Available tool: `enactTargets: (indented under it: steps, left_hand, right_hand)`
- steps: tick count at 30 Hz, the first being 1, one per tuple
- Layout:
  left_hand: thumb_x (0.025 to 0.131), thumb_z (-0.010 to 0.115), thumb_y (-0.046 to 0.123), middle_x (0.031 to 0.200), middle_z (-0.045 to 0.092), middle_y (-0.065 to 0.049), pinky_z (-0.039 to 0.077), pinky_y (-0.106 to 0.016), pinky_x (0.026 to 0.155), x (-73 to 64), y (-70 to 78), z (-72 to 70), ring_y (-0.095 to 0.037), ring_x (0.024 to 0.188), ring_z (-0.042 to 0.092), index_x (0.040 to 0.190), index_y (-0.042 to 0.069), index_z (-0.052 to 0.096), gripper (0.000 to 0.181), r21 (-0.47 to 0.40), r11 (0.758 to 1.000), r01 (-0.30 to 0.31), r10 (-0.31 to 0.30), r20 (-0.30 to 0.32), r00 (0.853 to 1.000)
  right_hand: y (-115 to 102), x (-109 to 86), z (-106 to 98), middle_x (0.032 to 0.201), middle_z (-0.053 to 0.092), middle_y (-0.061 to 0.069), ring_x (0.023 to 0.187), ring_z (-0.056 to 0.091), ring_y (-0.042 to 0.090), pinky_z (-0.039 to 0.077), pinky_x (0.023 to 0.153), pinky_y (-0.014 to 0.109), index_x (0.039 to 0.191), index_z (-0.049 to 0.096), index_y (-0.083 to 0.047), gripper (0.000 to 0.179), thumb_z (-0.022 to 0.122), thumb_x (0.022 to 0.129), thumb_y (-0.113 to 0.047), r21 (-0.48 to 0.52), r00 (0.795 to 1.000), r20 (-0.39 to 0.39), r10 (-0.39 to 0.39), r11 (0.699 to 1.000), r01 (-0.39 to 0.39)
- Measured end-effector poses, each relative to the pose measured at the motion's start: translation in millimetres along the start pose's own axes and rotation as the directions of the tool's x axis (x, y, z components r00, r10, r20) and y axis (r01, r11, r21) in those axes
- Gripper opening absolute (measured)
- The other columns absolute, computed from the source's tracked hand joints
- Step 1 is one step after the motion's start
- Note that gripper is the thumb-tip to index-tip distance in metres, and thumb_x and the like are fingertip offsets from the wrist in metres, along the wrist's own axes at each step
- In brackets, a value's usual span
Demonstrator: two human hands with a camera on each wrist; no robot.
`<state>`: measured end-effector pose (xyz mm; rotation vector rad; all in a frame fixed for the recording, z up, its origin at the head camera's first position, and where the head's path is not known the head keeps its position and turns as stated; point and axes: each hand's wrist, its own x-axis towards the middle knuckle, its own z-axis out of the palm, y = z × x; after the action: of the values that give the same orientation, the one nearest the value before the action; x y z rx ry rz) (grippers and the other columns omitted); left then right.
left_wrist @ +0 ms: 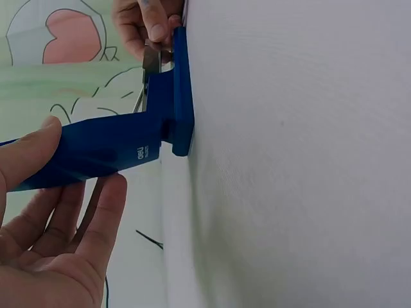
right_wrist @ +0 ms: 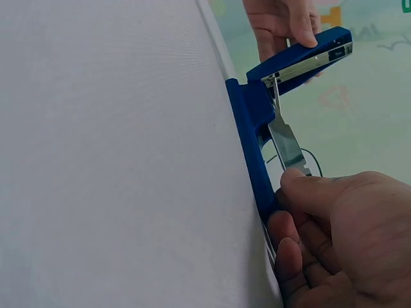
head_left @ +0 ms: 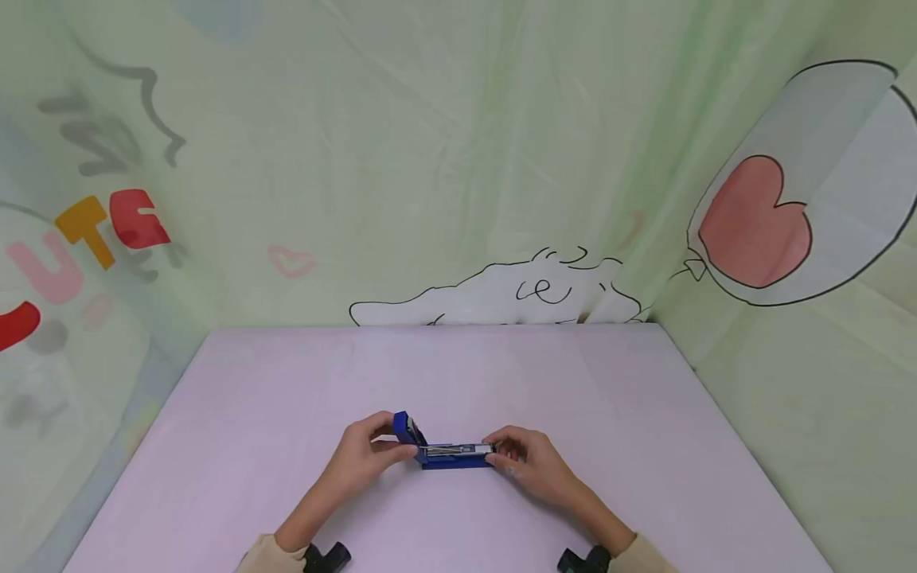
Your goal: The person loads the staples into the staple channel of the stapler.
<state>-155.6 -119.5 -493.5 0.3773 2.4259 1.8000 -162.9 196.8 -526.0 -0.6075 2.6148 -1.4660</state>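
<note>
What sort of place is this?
Probably a makeshift recording booth: a pale tabletop backed and flanked by cartoon-print green drapes, plus black wrist-worn devices on the person.

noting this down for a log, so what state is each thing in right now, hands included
Blue stapler: open
Top arm: swung up, tilted off the base
Base: flat on the table
Metal tray: uncovered; whether staples are loaded, cannot tell
Left hand: pinching the top arm
Right hand: holding the stapler's other end, thumb on the metal tray
Curtain: hanging, softly creased
</note>
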Motion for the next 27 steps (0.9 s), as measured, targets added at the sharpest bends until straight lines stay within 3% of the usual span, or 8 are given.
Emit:
enactTargets:
  steps: [13,27]
  left_hand:
    - [0.088,0.086,0.011,0.113,0.074,-0.01,0.06,-0.024,0.094,4.6,4.4,7.8,-0.023,0.113,0.069,0.116,0.008,0.073,0.031,-0.021,1.0,0.01,-0.01,0.019,1.0]
    - [0.087,0.087,0.011,0.113,0.074,-0.01,0.061,-0.031,0.096,7.4,6.5,11.4,-0.023,0.11,0.07,0.117,0.008,0.073,0.033,0.004,1.0,-0.007,0.007,0.021,1.0]
  right_hand:
    - [4.2,1.2,0.8,0.083,0.068,-0.001,0.072,0.054,0.001,0.048,0.064,0.019,0.112,0.077,-0.011,0.019,0.08,0.094,-0.015,-0.009,1.0,-0.007,-0.029,1.0,0.029]
    - [1.2,-0.4,0.7,0.084,0.068,0.0,0.073,0.054,0.002,0.048,0.065,0.019,0.113,0.077,-0.011,0.02,0.081,0.094,-0.017,-0.004,1.0,-0.003,-0.022,1.0,0.022]
